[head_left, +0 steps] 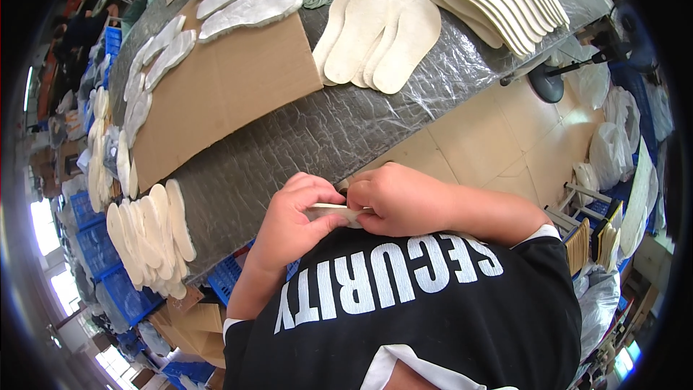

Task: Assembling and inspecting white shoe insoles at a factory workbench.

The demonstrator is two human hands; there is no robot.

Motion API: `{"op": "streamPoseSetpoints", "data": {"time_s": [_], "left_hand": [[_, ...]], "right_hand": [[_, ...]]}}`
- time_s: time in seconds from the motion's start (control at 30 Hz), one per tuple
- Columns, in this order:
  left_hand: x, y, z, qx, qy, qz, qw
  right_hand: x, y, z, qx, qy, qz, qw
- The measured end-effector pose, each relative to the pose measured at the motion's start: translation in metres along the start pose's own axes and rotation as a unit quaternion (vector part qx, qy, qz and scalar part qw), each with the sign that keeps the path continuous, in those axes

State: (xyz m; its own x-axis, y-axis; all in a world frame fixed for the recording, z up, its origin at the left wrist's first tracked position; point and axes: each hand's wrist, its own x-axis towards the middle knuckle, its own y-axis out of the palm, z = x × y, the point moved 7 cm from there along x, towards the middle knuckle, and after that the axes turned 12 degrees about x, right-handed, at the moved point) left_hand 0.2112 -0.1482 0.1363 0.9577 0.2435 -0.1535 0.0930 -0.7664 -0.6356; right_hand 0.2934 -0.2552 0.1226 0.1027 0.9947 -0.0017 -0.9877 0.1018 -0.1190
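Close to my chest, at the near edge of the table, both hands hold a cream-white insole (333, 207). It is seen nearly edge-on, and most of it is hidden behind my fingers. My left hand (296, 213) pinches one side between thumb and fingers. My right hand (395, 198) has its fingers curled over the other side, a short gap from the left. Farther off on the table lies an overlapping group of flat cream insoles (393, 40). To its right, a larger fanned row of insoles (498, 0) reaches the table's far right part.
A brown cardboard sheet (238, 94) covers the table's left part, with fluffy white insoles (249, 13) along its far edge. More insoles (151, 238) overhang the left corner. Blue crates (126, 292) stand left; a dark round-based stand (546, 85) is beyond the right edge.
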Motion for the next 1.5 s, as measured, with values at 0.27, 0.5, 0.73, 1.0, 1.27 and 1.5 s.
{"op": "streamPoseSetpoints", "data": {"time_s": [0.27, 0.5, 0.73, 1.0, 1.27, 1.5], "left_hand": [[-0.006, 0.005, -0.018, 0.058, 0.197, -0.034, 0.978], [-0.007, 0.014, -0.005, 0.028, 0.211, -0.113, 0.971], [-0.02, -0.017, 0.01, 0.12, 0.224, -0.209, 0.944], [-0.044, -0.062, 0.064, 0.163, 0.087, -0.419, 0.889], [-0.132, -0.153, 0.186, -0.254, -0.142, -0.3, 0.908], [-0.311, -0.377, 0.247, -0.254, -0.111, -0.465, 0.841]], "right_hand": [[0.001, -0.001, 0.011, -0.021, 0.004, 0.037, 0.999], [0.007, -0.008, -0.001, -0.031, -0.034, 0.054, 0.998], [0.038, -0.003, 0.0, -0.194, 0.028, 0.092, 0.976], [0.124, 0.004, -0.021, 0.333, -0.059, -0.303, 0.891], [0.204, 0.129, 0.003, 0.438, -0.047, -0.013, 0.898], [0.21, 0.144, -0.053, 0.33, 0.099, -0.023, 0.939]]}}
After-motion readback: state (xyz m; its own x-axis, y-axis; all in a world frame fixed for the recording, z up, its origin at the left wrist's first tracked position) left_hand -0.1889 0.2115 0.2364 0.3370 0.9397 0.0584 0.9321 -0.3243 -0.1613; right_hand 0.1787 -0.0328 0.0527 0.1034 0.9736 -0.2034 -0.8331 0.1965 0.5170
